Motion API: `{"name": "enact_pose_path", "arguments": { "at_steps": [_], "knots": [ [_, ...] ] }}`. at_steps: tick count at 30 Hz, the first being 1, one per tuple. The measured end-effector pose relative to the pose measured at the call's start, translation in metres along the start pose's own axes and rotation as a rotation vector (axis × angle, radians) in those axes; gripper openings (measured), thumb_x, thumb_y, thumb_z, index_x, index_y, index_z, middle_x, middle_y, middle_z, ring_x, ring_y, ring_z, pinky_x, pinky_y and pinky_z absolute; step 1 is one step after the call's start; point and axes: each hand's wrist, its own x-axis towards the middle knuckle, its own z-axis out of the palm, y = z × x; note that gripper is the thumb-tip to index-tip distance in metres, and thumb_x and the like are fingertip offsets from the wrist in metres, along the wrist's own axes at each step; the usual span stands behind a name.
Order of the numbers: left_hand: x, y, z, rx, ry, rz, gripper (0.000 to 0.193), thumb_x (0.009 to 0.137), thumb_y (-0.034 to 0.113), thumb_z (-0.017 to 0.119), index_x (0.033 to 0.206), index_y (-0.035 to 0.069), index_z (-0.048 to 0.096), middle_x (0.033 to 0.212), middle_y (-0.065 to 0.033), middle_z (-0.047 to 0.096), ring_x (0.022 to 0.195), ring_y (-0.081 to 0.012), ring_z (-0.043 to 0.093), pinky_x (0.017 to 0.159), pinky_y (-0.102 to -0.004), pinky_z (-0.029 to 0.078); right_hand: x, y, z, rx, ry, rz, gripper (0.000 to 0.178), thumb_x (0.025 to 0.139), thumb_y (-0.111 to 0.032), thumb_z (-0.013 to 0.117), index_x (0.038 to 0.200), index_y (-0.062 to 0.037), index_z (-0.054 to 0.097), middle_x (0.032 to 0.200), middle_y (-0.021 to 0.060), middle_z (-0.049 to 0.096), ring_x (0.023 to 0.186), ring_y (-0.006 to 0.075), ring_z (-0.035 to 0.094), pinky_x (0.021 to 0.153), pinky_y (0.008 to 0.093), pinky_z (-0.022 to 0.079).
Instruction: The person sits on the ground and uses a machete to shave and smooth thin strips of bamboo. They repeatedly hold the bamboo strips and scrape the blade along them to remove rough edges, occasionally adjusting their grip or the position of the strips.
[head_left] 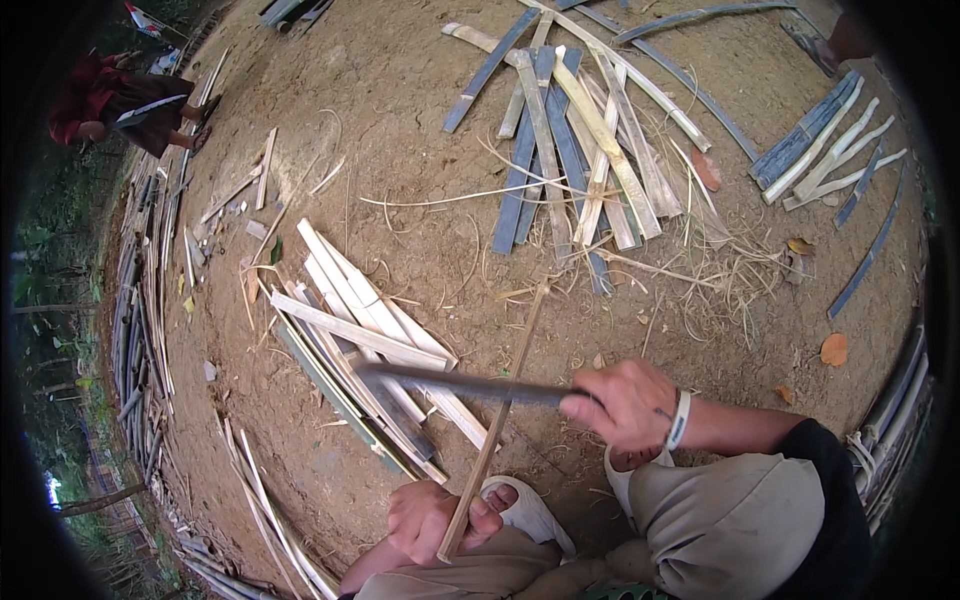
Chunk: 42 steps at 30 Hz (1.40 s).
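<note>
My left hand (430, 520), low in the view near my knee, is closed around a long, narrow bamboo strip (489, 440). From there the strip slants away, its far end close to the ground. My right hand (632, 405), with a pale band on the wrist, grips a long dark-bladed knife (450, 380). Its blade points left and crosses over the strip about midway. Whether the edge touches the strip I cannot tell. The knife's handle is mostly hidden in my fist.
Split pale bamboo strips (350, 290) lie left of the blade. Farther off are a heap of dark and pale slats (560, 140), curly shavings (735, 280) and a small bundle (810, 135). Poles (130, 330) line the left side. Another person (125, 105) stands far left; another foot (815, 50) shows far right.
</note>
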Motion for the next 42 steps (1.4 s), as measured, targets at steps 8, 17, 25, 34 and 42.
{"name": "enact_pose_path", "arguments": {
  "at_steps": [8, 17, 25, 34, 42],
  "knots": [
    [-0.007, -0.003, 0.003, -0.021, -0.051, -0.026, 0.02, 0.072, 0.006, 0.066, 0.064, 0.004, 0.047, 0.046, -0.0035, 0.048, 0.035, -0.0165, 0.046, 0.035, -0.0286, 0.039, -0.001, 0.017, 0.005, -0.014, 0.031, -0.021, 0.049, 0.097, -0.045, 0.045, 0.076, -0.0035, 0.058, 0.054, 0.0183, 0.054, 0.051, 0.0377, 0.058, 0.051, 0.0466, 0.046],
    [-0.011, 0.0, 0.001, 0.011, -0.045, -0.063, 0.016, 0.076, 0.007, 0.062, 0.075, 0.002, 0.048, 0.049, -0.0042, 0.048, 0.038, -0.021, 0.048, 0.038, -0.0324, 0.039, 0.004, 0.023, 0.003, -0.078, 0.039, -0.008, 0.058, 0.098, -0.052, 0.038, 0.079, -0.0032, 0.062, 0.056, 0.0175, 0.057, 0.053, 0.0368, 0.061, 0.054, 0.0476, 0.05],
    [-0.007, 0.009, -0.01, 0.174, -0.118, -0.207, 0.018, 0.076, 0.011, 0.065, 0.077, 0.005, 0.048, 0.056, -0.0045, 0.055, 0.052, -0.0238, 0.058, 0.052, -0.0343, 0.048, 0.013, 0.041, 0.0, -0.172, 0.014, 0.107, 0.053, 0.099, -0.047, 0.038, 0.086, -0.0008, 0.061, 0.063, 0.0238, 0.06, 0.062, 0.0435, 0.062, 0.062, 0.0517, 0.051],
    [-0.025, -0.002, -0.027, -0.009, -0.202, -0.379, 0.03, 0.086, 0.024, 0.063, 0.1, 0.002, 0.048, 0.053, -0.0049, 0.059, 0.048, -0.018, 0.059, 0.05, -0.0321, 0.049, 0.03, 0.091, 0.022, -0.178, 0.0, 0.396, 0.055, 0.1, -0.045, 0.039, 0.089, 0.0036, 0.061, 0.072, 0.0272, 0.063, 0.073, 0.0467, 0.063, 0.069, 0.0528, 0.051],
    [-0.026, -0.009, -0.033, -0.033, 0.063, -0.366, 0.056, 0.083, 0.047, 0.066, 0.112, 0.005, 0.044, 0.069, -0.0068, 0.059, 0.057, -0.016, 0.055, 0.054, -0.0274, 0.045, 0.03, 0.071, 0.031, -0.063, -0.009, 0.442, 0.051, 0.099, -0.045, 0.04, 0.09, 0.002, 0.059, 0.067, 0.0249, 0.061, 0.066, 0.0443, 0.063, 0.061, 0.0522, 0.05]
  ]
}}
